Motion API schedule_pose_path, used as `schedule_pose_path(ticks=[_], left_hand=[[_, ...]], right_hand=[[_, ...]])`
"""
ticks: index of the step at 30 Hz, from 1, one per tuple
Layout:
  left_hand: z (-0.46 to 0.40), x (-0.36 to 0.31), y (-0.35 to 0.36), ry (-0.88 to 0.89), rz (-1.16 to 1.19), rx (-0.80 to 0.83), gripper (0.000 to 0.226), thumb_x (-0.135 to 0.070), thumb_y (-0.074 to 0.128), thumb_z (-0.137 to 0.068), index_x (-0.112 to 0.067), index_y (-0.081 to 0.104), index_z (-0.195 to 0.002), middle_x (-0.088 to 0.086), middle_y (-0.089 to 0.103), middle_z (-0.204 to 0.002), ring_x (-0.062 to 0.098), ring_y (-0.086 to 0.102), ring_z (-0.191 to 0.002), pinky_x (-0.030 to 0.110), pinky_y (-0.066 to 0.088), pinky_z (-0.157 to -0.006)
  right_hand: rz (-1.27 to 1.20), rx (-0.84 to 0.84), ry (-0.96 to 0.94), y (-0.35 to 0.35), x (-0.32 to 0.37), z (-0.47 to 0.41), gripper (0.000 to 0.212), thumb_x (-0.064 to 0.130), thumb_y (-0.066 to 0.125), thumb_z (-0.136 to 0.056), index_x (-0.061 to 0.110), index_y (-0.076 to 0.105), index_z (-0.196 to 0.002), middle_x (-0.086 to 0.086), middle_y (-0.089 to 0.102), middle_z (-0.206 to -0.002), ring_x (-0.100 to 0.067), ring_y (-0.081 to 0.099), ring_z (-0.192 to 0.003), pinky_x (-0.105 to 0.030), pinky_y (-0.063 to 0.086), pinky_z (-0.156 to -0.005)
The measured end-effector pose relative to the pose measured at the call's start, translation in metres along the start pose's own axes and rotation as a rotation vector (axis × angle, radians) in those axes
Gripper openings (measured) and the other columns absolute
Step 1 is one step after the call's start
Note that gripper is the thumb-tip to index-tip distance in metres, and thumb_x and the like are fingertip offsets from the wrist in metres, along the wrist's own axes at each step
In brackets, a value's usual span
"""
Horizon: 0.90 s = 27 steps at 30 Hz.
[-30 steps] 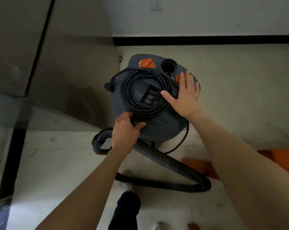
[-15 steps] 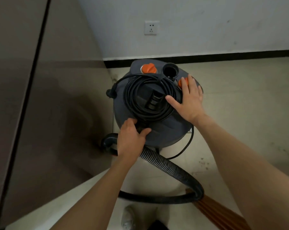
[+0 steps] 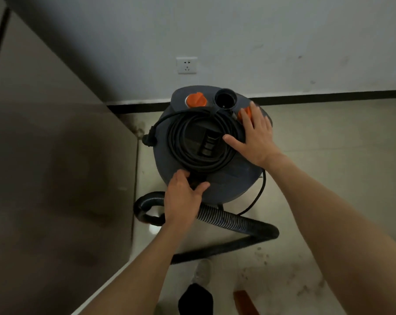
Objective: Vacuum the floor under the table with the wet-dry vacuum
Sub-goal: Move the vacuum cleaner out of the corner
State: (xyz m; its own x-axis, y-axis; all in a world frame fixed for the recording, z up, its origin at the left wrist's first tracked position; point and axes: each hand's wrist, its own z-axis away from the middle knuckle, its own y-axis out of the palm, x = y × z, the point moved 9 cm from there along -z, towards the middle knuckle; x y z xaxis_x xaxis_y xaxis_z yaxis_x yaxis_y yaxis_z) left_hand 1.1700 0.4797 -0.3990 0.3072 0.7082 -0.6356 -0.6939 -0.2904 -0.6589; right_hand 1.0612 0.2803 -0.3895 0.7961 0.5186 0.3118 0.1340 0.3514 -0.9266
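**Both hands on the vacuum lid, view tipped up toward the wall**

Along the left edge stands a tall brown panel (image 3: pixel 56 167), meeting the tiled floor (image 3: pixel 329 178) beside the wet-dry vacuum (image 3: pixel 233 178). Compared with half a second ago, the view has tilted upward: more white wall shows, the wall socket (image 3: pixel 187 65) sits lower in the picture, and the black skirting crosses behind the drum. The hands have kept their places on the lid.

The left hand (image 3: pixel 181 198) rests at the near rim of the lid, thumb spread to the right, its fingers curled onto a dark part under the coiled black cord (image 3: pixel 199 142); whether they actually clasp it cannot be told. The ribbed hose (image 3: pixel 226 220) runs from beneath that hand, loops right across the floor and bends back toward the person's shoe (image 3: pixel 201 271).

The vacuum stands upright against the skirting, its long axis vertical, its lid facing the camera, with two orange knobs and a round port on the far side. The right hand (image 3: pixel 256 137) lies flat on the lid's right side, fingers straight and spread, fingertips partly covering the right orange knob (image 3: pixel 243 114), thumb touching the cord coil.
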Motion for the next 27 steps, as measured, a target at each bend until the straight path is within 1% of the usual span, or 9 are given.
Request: schedule_pose_path(ticks=[4,8,14,16,18,19,21,23,27], left_hand=[[-0.020,-0.027,0.006,-0.016,-0.009,-0.037,0.047,-0.036,0.070,-0.081,-0.007,0.054,-0.114,0.007,0.061,-0.111,0.023,0.056,-0.106,0.036,0.047,-0.085],[-0.043,-0.049,0.010,-0.032,0.011,-0.080,0.047,-0.036,0.072,-0.080,-0.006,0.057,-0.113,0.008,0.063,-0.108,0.025,0.057,-0.105,0.037,0.047,-0.086],[-0.076,-0.079,0.022,-0.037,0.039,-0.080,0.047,-0.035,0.074,-0.078,-0.006,0.058,-0.111,0.007,0.064,-0.107,0.024,0.057,-0.104,0.036,0.047,-0.086],[-0.086,-0.087,0.027,-0.032,0.064,-0.077,0.046,-0.035,0.075,-0.077,-0.007,0.058,-0.109,0.006,0.064,-0.105,0.023,0.058,-0.102,0.035,0.047,-0.084],[-0.096,-0.096,0.032,-0.031,0.071,-0.068,0.045,-0.035,0.075,-0.076,-0.007,0.059,-0.108,0.006,0.064,-0.104,0.023,0.058,-0.101,0.034,0.048,-0.083],[-0.102,-0.099,0.035,-0.038,0.071,-0.067,0.045,-0.035,0.075,-0.076,-0.007,0.059,-0.107,0.006,0.064,-0.104,0.023,0.058,-0.101,0.034,0.048,-0.083],[-0.108,-0.106,0.039,-0.046,0.073,-0.066,0.045,-0.035,0.075,-0.077,-0.006,0.059,-0.107,0.006,0.064,-0.104,0.022,0.058,-0.100,0.034,0.047,-0.082],[-0.109,-0.115,0.046,-0.062,0.079,-0.061,0.044,-0.035,0.074,-0.077,-0.006,0.059,-0.107,0.006,0.064,-0.104,0.022,0.057,-0.100,0.033,0.047,-0.081],[-0.104,-0.126,0.053,-0.169,0.106,-0.090,0.043,-0.030,0.074,-0.079,-0.005,0.058,-0.110,0.008,0.063,-0.108,0.022,0.057,-0.104,0.032,0.046,-0.085]], right_hand=[[-0.003,0.010,-0.014,-0.011,-0.016,-0.030,0.088,0.066,0.041,-0.088,0.014,0.012,-0.153,-0.009,-0.008,-0.160,-0.023,-0.009,-0.147,-0.040,-0.004,-0.119],[-0.026,0.030,-0.022,-0.021,-0.029,-0.060,0.087,0.065,0.042,-0.088,0.016,0.012,-0.153,-0.009,-0.010,-0.160,-0.024,-0.011,-0.147,-0.040,-0.005,-0.119],[-0.025,0.054,-0.024,-0.036,-0.051,-0.101,0.089,0.069,0.041,-0.086,0.016,0.014,-0.153,-0.010,-0.009,-0.160,-0.024,-0.010,-0.147,-0.041,-0.003,-0.119],[-0.015,0.052,-0.022,-0.042,-0.057,-0.112,0.098,0.079,0.032,-0.079,0.016,0.016,-0.152,-0.010,-0.007,-0.160,-0.025,-0.008,-0.147,-0.041,-0.002,-0.119],[-0.016,0.042,-0.029,-0.047,-0.063,-0.123,0.104,0.081,0.019,-0.070,0.016,0.017,-0.152,-0.011,-0.005,-0.160,-0.026,-0.006,-0.147,-0.042,-0.001,-0.119],[-0.017,0.042,-0.032,-0.049,-0.066,-0.130,0.104,0.081,0.020,-0.070,0.016,0.017,-0.152,-0.011,-0.005,-0.160,-0.026,-0.006,-0.147,-0.041,-0.001,-0.119],[-0.008,0.062,-0.038,-0.052,-0.072,-0.139,0.097,0.079,0.031,-0.079,0.016,0.016,-0.152,-0.011,-0.007,-0.160,-0.025,-0.008,-0.147,-0.040,-0.003,-0.119],[0.009,0.090,-0.060,-0.055,-0.078,-0.145,0.092,0.074,0.036,-0.083,0.018,0.013,-0.153,-0.009,-0.010,-0.160,-0.023,-0.011,-0.147,-0.039,-0.005,-0.118],[0.001,0.141,-0.112,-0.059,-0.081,-0.152,0.095,0.076,0.032,-0.080,0.019,0.011,-0.153,-0.008,-0.011,-0.160,-0.022,-0.012,-0.147,-0.039,-0.006,-0.117]])
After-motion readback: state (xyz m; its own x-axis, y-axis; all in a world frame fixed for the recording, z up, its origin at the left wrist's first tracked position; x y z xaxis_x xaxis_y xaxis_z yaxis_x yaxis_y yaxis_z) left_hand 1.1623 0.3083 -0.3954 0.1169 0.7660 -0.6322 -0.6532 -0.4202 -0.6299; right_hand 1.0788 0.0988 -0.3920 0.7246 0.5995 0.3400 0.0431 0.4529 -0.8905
